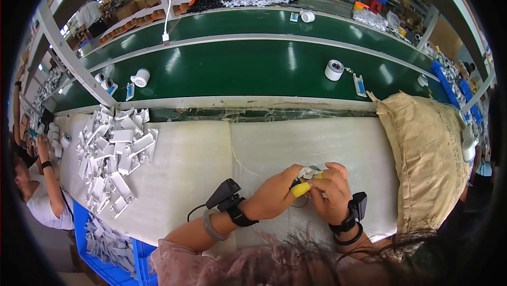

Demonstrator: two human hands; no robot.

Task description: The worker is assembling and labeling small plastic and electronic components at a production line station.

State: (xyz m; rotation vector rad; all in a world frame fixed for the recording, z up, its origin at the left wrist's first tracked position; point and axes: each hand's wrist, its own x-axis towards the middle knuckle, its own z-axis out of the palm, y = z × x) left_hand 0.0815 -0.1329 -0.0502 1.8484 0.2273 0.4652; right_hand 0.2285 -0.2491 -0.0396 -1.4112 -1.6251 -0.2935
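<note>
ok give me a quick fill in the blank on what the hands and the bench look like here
1. Both hands, left hand and right hand, meet on a small white part over the ____ padded bench.
2. The pile of white plastic pieces lies to the person's ____.
3. The conveyor belt is ____.
4. A tan sack sits to the person's ____.

Missing words: white; left; green; right

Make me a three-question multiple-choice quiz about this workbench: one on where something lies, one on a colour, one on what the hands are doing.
1. Where is the pile of white plastic parts?
A. left of the hands
B. on the belt
C. on the sack

2. What colour is the conveyor belt?
A. blue
B. green
C. red

3. What are the left hand and right hand doing?
A. resting apart
B. together holding a small part
C. lifting a box

Answers: A, the pile lies at the pad's left end; B, the belt is dark green; B, both hands' fingers meet on it.
</note>
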